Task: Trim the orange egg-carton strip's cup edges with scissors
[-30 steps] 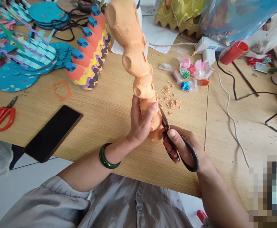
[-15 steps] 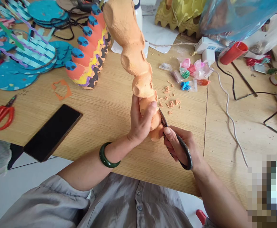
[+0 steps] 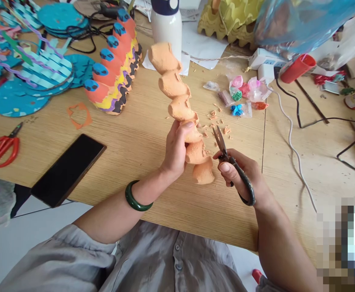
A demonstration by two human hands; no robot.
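Observation:
My left hand (image 3: pixel 177 148) is closed around an orange egg-carton strip (image 3: pixel 177 107), a row of several bumpy cups tilted over the table. A dark green bangle circles that wrist. In my right hand (image 3: pixel 241 166) are black-handled scissors (image 3: pixel 221 140), their blades slightly parted and pointing up and away. The blades are just right of the strip, apart from it. Small orange trimmings (image 3: pixel 214 115) lie on the table beyond the scissors.
At the left are a painted egg-carton caterpillar (image 3: pixel 113 65), a black phone (image 3: pixel 69 168), red-handled scissors (image 3: pixel 2 148) and blue paper crafts (image 3: pixel 22 99). A white bottle (image 3: pixel 166 30) stands behind the strip. Small colourful packets (image 3: pixel 247 89), a power strip (image 3: pixel 265 59) and cables lie at the right.
The egg-carton strip has been lowered and turned, showing its cut edge and hollows. My right hand has drawn the scissors away to the right, and their blades now show clear of the strip.

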